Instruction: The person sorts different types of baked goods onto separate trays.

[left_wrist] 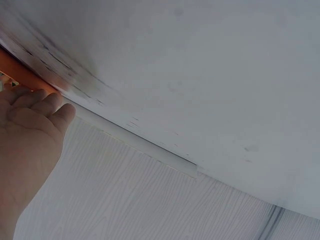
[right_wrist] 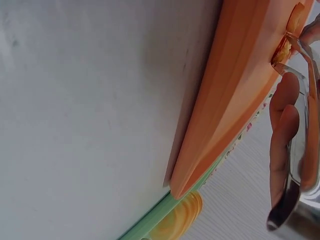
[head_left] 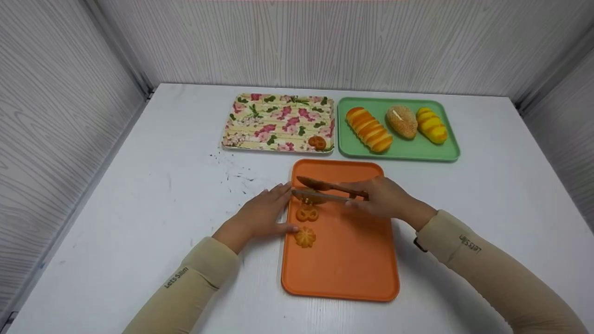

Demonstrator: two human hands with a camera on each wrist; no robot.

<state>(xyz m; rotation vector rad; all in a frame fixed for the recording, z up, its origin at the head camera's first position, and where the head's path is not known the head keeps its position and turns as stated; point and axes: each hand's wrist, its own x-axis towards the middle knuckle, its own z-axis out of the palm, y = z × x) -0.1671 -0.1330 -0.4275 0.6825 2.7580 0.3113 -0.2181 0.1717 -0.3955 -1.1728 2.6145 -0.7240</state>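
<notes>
My right hand [head_left: 384,197] holds metal tongs [head_left: 321,184] over the upper left of an orange tray [head_left: 345,271]. The tong tips are around a brown biscuit, partly hidden behind them; the right wrist view shows the tips of the tongs [right_wrist: 306,55] right at the biscuit [right_wrist: 283,50]. Below it on the tray lie a pretzel-shaped biscuit [head_left: 307,214] and a flower-shaped biscuit [head_left: 305,237], in a column. My left hand [head_left: 260,213] rests along the tray's left edge, fingers extended, its thumb over the rim beside the flower-shaped biscuit.
Behind the orange tray stands a floral tray [head_left: 278,123] with one pretzel-shaped biscuit [head_left: 317,142] in its near right corner. To its right, a green tray [head_left: 408,152] carries a striped loaf [head_left: 370,130], a seeded bun [head_left: 402,122] and a yellow bread roll [head_left: 431,125]. Wood-grain panels [head_left: 325,44] enclose the white table.
</notes>
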